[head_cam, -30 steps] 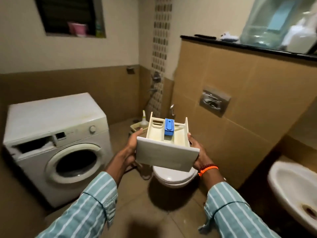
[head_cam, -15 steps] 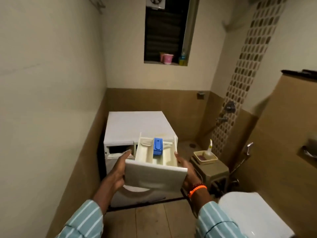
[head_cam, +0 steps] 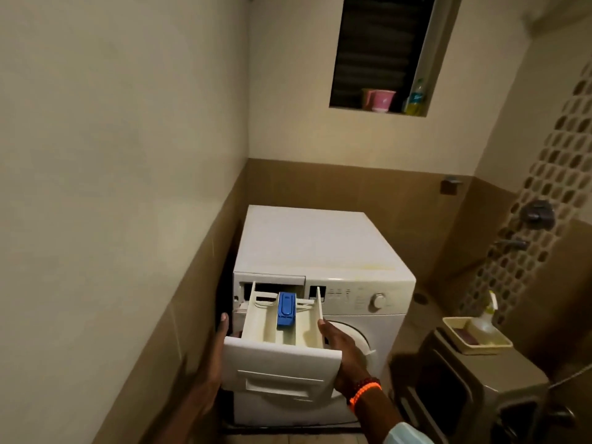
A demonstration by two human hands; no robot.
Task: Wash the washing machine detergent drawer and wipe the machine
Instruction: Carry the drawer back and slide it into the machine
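- Right now the white plastic detergent drawer [head_cam: 282, 350], a long tray with a flat front panel and a recessed handle, is held in the air in front of the white front-loading washing machine [head_cam: 323, 251], front panel toward the camera.
- A blue plastic insert [head_cam: 286, 309] sits upright in the drawer's middle compartment; the compartments on either side look cream-coloured and bare.
- The drawer's far end lies at the mouth of the open drawer slot [head_cam: 272, 288] in the machine's upper left corner; whether it has entered the slot is hard to tell from this angle.
- The left hand [head_cam: 217, 357] grips the drawer's left side, fingers stretched along the wall, fingertips pointing at the machine.
- The right hand [head_cam: 344, 354] clasps the right side, thumb lying along the top edge of the right wall, fingers wrapped beneath; an orange bead bracelet [head_cam: 363, 394] circles the wrist.
- On the machine's control panel, a round white dial [head_cam: 378, 302] sits right of the slot, above the round door [head_cam: 358, 344].
- Right of the machine stands a grey-brown cabinet [head_cam: 480, 386] carrying a shallow cream tray [head_cam: 499, 342] with a spray bottle [head_cam: 485, 322] in it.
- High on the back wall, a dark window niche [head_cam: 381, 52] holds a pink cup [head_cam: 382, 100] and a yellow-green bottle [head_cam: 415, 98].
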